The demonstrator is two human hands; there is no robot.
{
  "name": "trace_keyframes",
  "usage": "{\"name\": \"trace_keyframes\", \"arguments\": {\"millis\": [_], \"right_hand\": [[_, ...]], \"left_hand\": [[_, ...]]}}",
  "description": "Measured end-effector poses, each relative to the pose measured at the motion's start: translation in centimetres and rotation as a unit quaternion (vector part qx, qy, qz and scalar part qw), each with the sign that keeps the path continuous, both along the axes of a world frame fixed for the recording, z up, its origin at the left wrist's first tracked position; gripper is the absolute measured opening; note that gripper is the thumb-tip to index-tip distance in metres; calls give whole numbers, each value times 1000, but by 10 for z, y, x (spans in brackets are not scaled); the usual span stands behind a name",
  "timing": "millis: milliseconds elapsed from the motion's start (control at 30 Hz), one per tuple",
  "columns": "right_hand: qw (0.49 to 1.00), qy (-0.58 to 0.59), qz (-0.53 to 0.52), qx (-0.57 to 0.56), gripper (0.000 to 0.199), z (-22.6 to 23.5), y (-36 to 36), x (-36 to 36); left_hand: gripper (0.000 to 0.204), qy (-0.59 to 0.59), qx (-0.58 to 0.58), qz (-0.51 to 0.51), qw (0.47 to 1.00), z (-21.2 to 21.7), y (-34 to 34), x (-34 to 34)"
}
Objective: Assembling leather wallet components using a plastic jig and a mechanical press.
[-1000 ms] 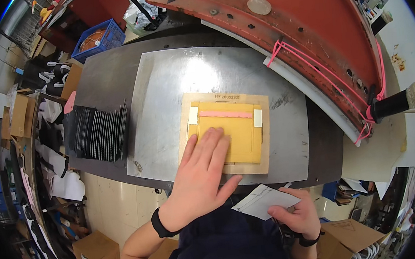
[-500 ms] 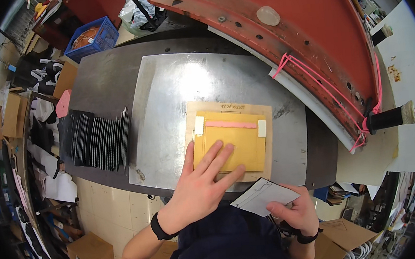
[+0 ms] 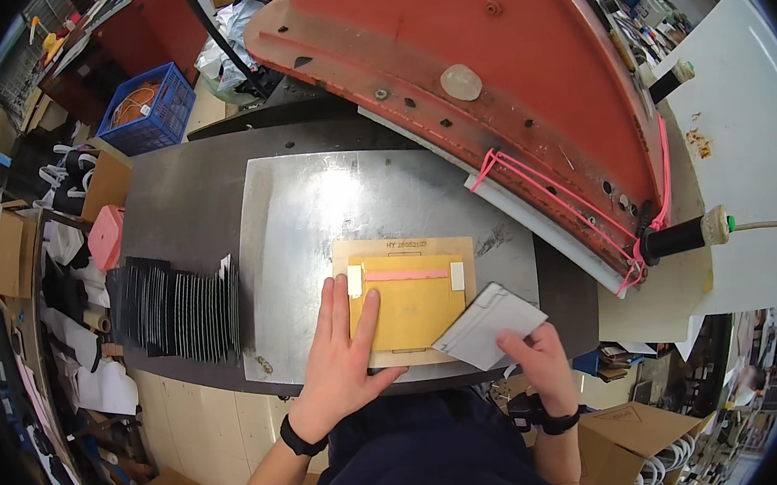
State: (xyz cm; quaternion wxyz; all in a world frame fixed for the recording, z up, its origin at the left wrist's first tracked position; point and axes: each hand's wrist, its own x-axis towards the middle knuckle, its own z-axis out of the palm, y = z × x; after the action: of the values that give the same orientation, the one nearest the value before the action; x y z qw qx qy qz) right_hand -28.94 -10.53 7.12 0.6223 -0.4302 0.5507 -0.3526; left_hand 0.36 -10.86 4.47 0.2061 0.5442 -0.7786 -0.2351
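Observation:
A flat yellow panel (image 3: pixel 409 319) lies on a tan board (image 3: pixel 468 263). It carries a pink strip (image 3: pixel 406 274) along its far side and small white pads at either end of that strip. My left hand (image 3: pixel 343 355) rests with fingers stretched out over the panel's left edge and the board. In my right hand (image 3: pixel 537 359), the thumb presses on top of a thin, flat, light-grey piece (image 3: pixel 487 328) with a dark edge. That piece is tilted, and its far-left corner overlaps the board's near right corner. The fingers beneath it are hidden.
Under the board is a shiny metal plate (image 3: pixel 285 224) on a dark table. A row of thin black pieces (image 3: pixel 177 307) stands at the left. The red machine arm (image 3: pixel 445 43) with pink cord overhangs the far right. A blue crate (image 3: pixel 151 111) sits beyond.
My left hand has slid left, from the middle of the yellow panel to its left edge. My right hand has brought the light-grey piece up against the board's corner. The view has shifted.

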Motion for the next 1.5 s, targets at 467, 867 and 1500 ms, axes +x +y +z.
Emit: {"name": "trace_keyframes", "arguments": {"millis": [467,867,1500], "right_hand": [[995,96,-11,9,41,5,-10,10],[983,176,52,-13,37,14,-11,13],[942,311,92,-89,35,20,-25,24]], "left_hand": [[94,24,25,-31,999,1,-6,16],[98,7,3,-34,999,-3,-6,14],[94,42,-27,34,998,-5,10,15]]}}
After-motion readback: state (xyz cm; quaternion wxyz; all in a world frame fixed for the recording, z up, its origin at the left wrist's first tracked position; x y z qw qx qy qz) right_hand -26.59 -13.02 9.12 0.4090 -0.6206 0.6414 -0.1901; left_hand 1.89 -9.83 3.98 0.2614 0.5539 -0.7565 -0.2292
